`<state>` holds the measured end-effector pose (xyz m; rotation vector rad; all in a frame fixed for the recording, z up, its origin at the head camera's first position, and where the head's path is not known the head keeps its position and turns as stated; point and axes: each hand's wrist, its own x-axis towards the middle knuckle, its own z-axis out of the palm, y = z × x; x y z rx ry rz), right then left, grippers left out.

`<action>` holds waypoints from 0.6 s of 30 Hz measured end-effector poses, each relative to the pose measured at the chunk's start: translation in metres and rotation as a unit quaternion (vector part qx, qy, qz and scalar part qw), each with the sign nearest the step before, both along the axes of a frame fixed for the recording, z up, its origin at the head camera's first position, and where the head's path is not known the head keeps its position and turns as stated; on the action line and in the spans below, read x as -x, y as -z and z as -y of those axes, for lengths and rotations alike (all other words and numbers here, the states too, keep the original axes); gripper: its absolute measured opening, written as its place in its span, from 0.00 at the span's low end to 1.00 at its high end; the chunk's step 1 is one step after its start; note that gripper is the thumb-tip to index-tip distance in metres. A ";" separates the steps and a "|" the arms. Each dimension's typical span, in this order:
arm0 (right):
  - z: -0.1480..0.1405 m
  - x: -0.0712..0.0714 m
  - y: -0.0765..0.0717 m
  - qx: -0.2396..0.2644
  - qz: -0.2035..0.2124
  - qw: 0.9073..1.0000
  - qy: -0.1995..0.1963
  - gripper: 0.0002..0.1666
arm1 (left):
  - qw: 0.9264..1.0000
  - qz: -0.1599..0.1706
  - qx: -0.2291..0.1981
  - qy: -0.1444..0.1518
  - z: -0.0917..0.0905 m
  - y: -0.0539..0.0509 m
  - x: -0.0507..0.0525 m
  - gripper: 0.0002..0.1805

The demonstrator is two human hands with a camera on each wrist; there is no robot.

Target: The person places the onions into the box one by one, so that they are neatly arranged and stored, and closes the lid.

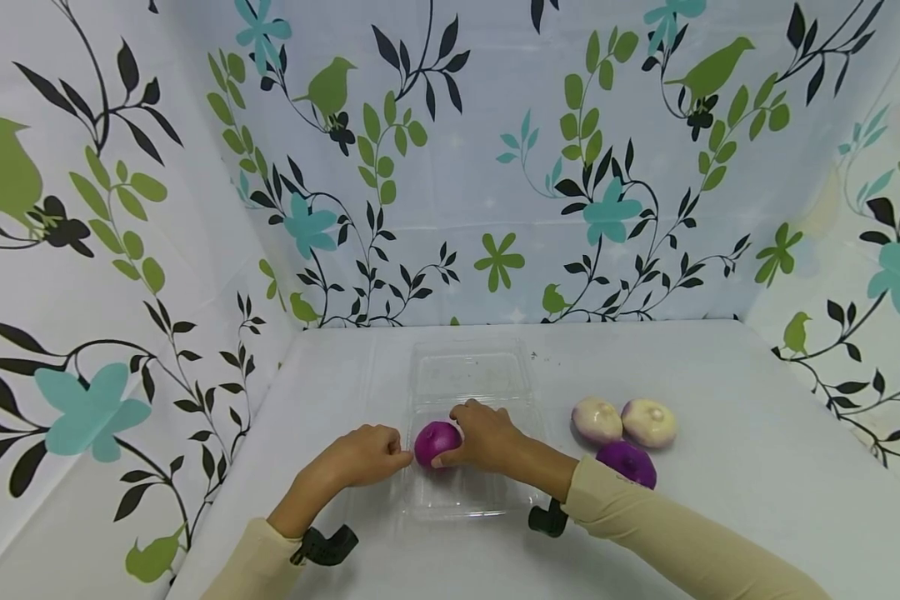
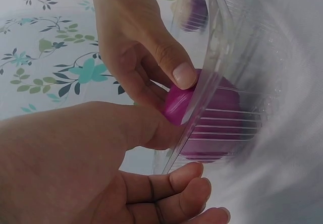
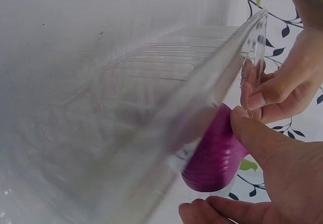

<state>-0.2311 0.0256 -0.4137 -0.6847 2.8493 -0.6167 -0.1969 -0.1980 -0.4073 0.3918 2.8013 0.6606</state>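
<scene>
A clear plastic clamshell container (image 1: 495,492) lies opened out in the middle of the white table. Inside its near half, toward the left side, sits a shiny red onion (image 1: 430,444). My right hand (image 1: 487,437) grips this onion from the right, thumb on the near side and fingers beyond it. At the container's left edge, my left hand (image 1: 366,456) pinches the rim between thumb and fingers. The left wrist view shows the onion (image 2: 217,115) through the ribbed plastic wall. In the right wrist view the container wall partly covers the onion (image 3: 214,156).
To the right of the container lie two pale onions (image 1: 597,419) with purplish tints and another red onion (image 1: 627,463), partly behind the right sleeve. The container's lid (image 1: 465,375) lies toward the back. A patterned curtain (image 1: 450,208) hangs behind the table.
</scene>
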 end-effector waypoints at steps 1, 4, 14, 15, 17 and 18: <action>-0.001 0.000 0.000 0.000 0.000 1.000 -0.001 0.43 | 1.000 0.000 0.001 0.000 0.000 0.000 0.000 0.14; -0.002 -0.001 -0.001 0.001 0.004 1.000 -0.003 0.44 | 1.000 0.003 0.002 -0.002 -0.001 -0.001 0.000 0.14; -0.012 0.002 -0.007 0.014 0.027 1.000 -0.004 0.46 | 1.000 0.005 0.005 -0.003 -0.001 -0.001 0.000 0.15; -0.014 0.002 -0.008 0.019 0.029 0.999 -0.003 0.46 | 1.000 0.006 0.006 -0.003 -0.001 -0.001 -0.001 0.15; -0.019 0.002 -0.010 0.032 0.033 0.999 -0.001 0.47 | 1.000 0.006 0.006 -0.003 -0.001 -0.001 0.000 0.15; -0.021 0.003 -0.012 0.041 0.034 0.999 0.000 0.47 | 1.000 0.005 0.006 -0.003 -0.001 -0.001 0.000 0.15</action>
